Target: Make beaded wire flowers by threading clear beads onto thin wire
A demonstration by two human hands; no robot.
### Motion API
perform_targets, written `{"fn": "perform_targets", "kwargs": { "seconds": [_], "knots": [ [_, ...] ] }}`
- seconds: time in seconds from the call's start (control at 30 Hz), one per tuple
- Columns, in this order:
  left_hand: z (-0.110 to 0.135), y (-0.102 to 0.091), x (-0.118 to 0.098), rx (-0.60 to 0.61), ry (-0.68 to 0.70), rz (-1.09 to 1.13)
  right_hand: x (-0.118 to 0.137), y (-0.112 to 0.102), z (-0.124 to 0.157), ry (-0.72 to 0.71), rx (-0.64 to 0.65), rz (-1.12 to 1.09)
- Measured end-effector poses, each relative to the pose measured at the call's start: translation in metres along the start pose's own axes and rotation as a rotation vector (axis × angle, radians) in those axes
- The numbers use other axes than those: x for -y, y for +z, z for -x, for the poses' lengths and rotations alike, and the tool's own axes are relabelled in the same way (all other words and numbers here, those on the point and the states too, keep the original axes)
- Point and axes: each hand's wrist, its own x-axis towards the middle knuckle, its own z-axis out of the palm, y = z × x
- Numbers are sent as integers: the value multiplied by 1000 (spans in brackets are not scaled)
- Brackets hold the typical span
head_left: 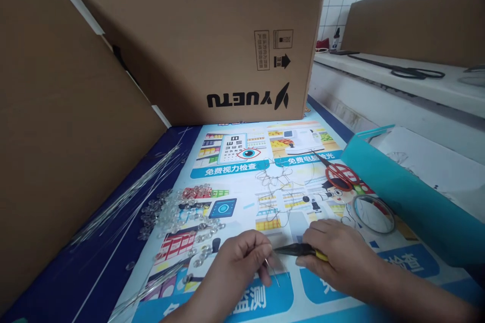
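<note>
My left hand [246, 257] pinches a thin wire [273, 273] whose ends stick out below the fingers. My right hand [333, 250] is wrapped round the yellow handles of a pair of pliers [295, 249]. The dark jaws point left and reach the fingertips of my left hand; whether they grip the wire is too small to tell. Left of my hands lies a pile of clear beads [170, 212], with several loose ones near my left wrist. Bent wire pieces [275, 176] lie on the printed poster sheet [261, 234] beyond my hands.
Red-handled scissors [339, 176] and a round clear dish [374, 214] lie at the right, beside a teal box [409, 197]. Bundles of straight wires [129, 197] lie at the left. Cardboard panels [197, 40] wall off the back and left. Large black scissors [409, 70] rest on a ledge.
</note>
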Motion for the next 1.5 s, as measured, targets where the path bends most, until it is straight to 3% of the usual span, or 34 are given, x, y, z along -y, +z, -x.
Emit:
{"fn": "perform_targets", "kwargs": {
  "seconds": [0.2,0.5,1.5],
  "knots": [
    [-2,-9,1,0,-30,118,-10,5,0,-243,-308,295],
    [-4,-10,6,12,-68,157,-11,-3,4,-502,-461,475],
    [-3,-10,1,71,-133,226,-5,-7,6,-565,-561,522]
  ]
}}
